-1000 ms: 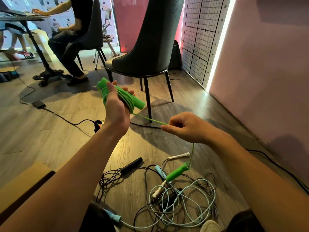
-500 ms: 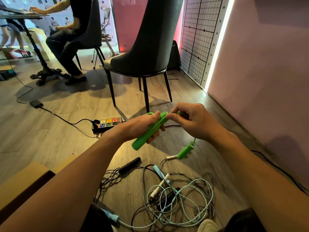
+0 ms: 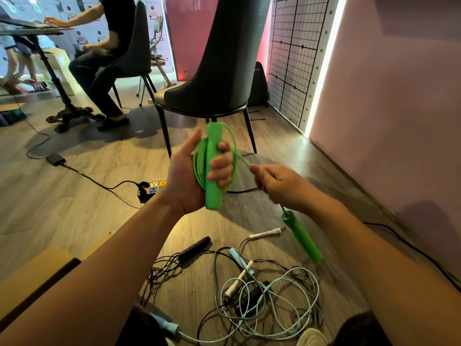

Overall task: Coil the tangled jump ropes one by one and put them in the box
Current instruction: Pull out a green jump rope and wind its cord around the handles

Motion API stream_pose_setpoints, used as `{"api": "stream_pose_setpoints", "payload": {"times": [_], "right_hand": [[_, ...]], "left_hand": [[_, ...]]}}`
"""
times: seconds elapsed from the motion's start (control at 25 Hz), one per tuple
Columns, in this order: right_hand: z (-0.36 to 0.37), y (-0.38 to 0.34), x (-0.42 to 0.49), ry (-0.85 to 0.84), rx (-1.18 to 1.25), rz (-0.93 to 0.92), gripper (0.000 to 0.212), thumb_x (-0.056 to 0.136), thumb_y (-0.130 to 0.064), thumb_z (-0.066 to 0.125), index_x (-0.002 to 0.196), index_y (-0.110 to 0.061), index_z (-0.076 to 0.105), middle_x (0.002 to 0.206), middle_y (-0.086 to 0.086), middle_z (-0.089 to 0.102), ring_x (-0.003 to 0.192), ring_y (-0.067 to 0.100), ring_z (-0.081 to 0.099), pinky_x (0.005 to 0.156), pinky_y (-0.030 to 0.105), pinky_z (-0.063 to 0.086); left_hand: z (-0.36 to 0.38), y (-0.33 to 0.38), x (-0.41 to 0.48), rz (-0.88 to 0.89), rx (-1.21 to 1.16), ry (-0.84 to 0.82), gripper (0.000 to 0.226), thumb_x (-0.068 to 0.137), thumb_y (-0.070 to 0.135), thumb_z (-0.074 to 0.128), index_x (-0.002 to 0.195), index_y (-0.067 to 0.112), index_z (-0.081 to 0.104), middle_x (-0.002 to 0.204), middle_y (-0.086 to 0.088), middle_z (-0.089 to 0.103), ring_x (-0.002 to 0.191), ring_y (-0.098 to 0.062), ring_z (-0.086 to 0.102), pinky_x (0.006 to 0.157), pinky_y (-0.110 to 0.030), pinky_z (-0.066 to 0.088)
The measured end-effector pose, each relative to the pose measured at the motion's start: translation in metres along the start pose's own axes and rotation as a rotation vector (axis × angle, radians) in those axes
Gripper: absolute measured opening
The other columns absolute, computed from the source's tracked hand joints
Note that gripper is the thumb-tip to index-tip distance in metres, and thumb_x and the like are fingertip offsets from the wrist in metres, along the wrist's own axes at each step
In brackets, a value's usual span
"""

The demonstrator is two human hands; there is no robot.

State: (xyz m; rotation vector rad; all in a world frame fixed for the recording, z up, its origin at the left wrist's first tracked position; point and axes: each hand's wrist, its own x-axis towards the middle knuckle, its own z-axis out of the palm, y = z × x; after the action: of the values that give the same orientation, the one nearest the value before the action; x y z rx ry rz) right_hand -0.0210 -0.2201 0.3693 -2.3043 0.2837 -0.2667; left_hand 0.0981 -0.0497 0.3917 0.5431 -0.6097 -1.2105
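My left hand (image 3: 192, 176) grips an upright green jump-rope handle (image 3: 214, 168) with several loops of green cord wound round it. My right hand (image 3: 277, 182) pinches the green cord just right of the coil. The rope's second green handle (image 3: 301, 236) dangles below my right wrist, above the floor. On the floor below lies a tangle of ropes (image 3: 269, 295): a pale blue cord, a white-handled rope and a black one with a black handle (image 3: 194, 248). A cardboard box (image 3: 37, 273) shows at the lower left edge.
A dark chair (image 3: 217, 71) stands just beyond my hands, with a power strip (image 3: 152, 188) and its cable on the wooden floor to the left. A person sits at a table (image 3: 27, 28) at the far left. A pink wall (image 3: 399, 96) runs along the right.
My left hand has turned the green handle upright and lifted it, adding another loop. My right hand has drawn back to the right along the cord, and the dangling handle has risen off the floor.
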Motion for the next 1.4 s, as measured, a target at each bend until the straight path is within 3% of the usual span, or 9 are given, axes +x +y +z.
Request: {"api": "stream_pose_setpoints", "payload": {"times": [0.16, 0.4, 0.48, 0.56, 0.76, 0.96, 1.16, 1.28, 1.4], "right_hand": [[0.011, -0.004, -0.003, -0.272, 0.094, 0.114, 0.041, 0.105, -0.041, 0.038, 0.081, -0.012, 0.055, 0.065, 0.003, 0.053, 0.052, 0.014, 0.055, 0.056, 0.025, 0.050], [0.021, -0.013, -0.002, -0.404, 0.027, 0.094, 0.016, 0.099, -0.030, 0.057, 0.103, -0.017, 0.066, 0.081, 0.002, 0.064, 0.068, 0.011, 0.065, 0.066, 0.027, 0.055], [0.019, -0.014, -0.004, -0.425, 0.059, 0.085, 0.023, 0.095, -0.024, 0.064, 0.118, -0.020, 0.066, 0.095, 0.005, 0.068, 0.076, 0.016, 0.068, 0.068, 0.028, 0.058], [0.012, -0.016, -0.008, -0.424, 0.141, 0.081, 0.039, 0.094, -0.021, 0.065, 0.132, -0.024, 0.057, 0.099, 0.006, 0.072, 0.070, 0.018, 0.068, 0.066, 0.029, 0.059], [-0.012, -0.018, -0.017, -0.390, 0.108, 0.025, 0.050, 0.090, -0.018, 0.070, 0.137, -0.022, 0.055, 0.100, 0.002, 0.072, 0.066, 0.014, 0.069, 0.065, 0.023, 0.057], [-0.038, -0.026, -0.029, -0.156, 0.415, -0.024, 0.040, 0.079, -0.003, 0.077, 0.118, -0.010, 0.070, 0.094, 0.000, 0.077, 0.081, 0.021, 0.075, 0.072, 0.021, 0.058], [-0.038, -0.030, -0.032, -0.058, 0.608, -0.071, 0.028, 0.073, -0.013, 0.077, 0.100, -0.008, 0.072, 0.093, 0.012, 0.076, 0.075, 0.026, 0.074, 0.066, 0.025, 0.059], [-0.034, -0.028, -0.028, -0.027, 0.715, -0.064, 0.022, 0.072, -0.009, 0.076, 0.093, -0.009, 0.072, 0.091, 0.009, 0.076, 0.071, 0.024, 0.071, 0.071, 0.033, 0.062], [-0.027, -0.029, -0.026, -0.072, 0.825, -0.071, 0.023, 0.072, -0.006, 0.074, 0.093, -0.009, 0.069, 0.084, 0.005, 0.073, 0.071, 0.021, 0.069, 0.069, 0.030, 0.061]], "left_hand": [[-0.006, 0.004, 0.001, 0.296, -0.138, 0.163, 0.043, 0.104, 0.050, 0.029, 0.100, 0.013, 0.049, 0.079, 0.001, 0.046, 0.065, -0.012, 0.049, 0.070, -0.027, 0.049], [-0.005, 0.000, 0.012, 0.498, 0.064, 0.494, 0.043, 0.105, 0.049, 0.030, 0.117, 0.011, 0.045, 0.084, -0.005, 0.054, 0.074, -0.018, 0.058, 0.086, -0.038, 0.051], [-0.012, 0.005, 0.010, 0.545, 0.140, 0.574, 0.043, 0.104, 0.049, 0.032, 0.120, 0.011, 0.045, 0.082, -0.003, 0.054, 0.074, -0.016, 0.059, 0.085, -0.037, 0.052], [-0.023, 0.009, 0.007, 0.562, 0.241, 0.627, 0.043, 0.104, 0.049, 0.034, 0.120, 0.010, 0.046, 0.081, -0.002, 0.055, 0.074, -0.016, 0.060, 0.084, -0.038, 0.053], [-0.034, 0.015, 0.001, 0.540, 0.369, 0.664, 0.042, 0.104, 0.047, 0.033, 0.107, 0.010, 0.052, 0.073, -0.001, 0.055, 0.065, -0.016, 0.056, 0.069, -0.035, 0.051], [-0.030, 0.022, -0.006, 0.401, 0.413, 0.648, 0.038, 0.099, 0.050, 0.043, 0.081, 0.018, 0.050, 0.060, 0.004, 0.043, 0.046, -0.010, 0.040, 0.050, -0.026, 0.038], [-0.017, 0.016, -0.006, 0.241, 0.354, 0.491, 0.052, 0.092, 0.068, 0.039, 0.076, 0.019, 0.050, 0.058, 0.007, 0.037, 0.043, -0.006, 0.034, 0.045, -0.021, 0.034], [-0.014, 0.012, -0.004, 0.114, 0.369, 0.452, 0.059, 0.090, 0.073, 0.035, 0.076, 0.018, 0.052, 0.057, 0.006, 0.038, 0.042, -0.007, 0.035, 0.044, -0.021, 0.032], [-0.012, 0.002, 0.000, -0.001, 0.467, 0.471, 0.058, 0.091, 0.071, 0.035, 0.082, 0.016, 0.052, 0.057, 0.006, 0.045, 0.044, -0.008, 0.037, 0.042, -0.022, 0.036]]}}
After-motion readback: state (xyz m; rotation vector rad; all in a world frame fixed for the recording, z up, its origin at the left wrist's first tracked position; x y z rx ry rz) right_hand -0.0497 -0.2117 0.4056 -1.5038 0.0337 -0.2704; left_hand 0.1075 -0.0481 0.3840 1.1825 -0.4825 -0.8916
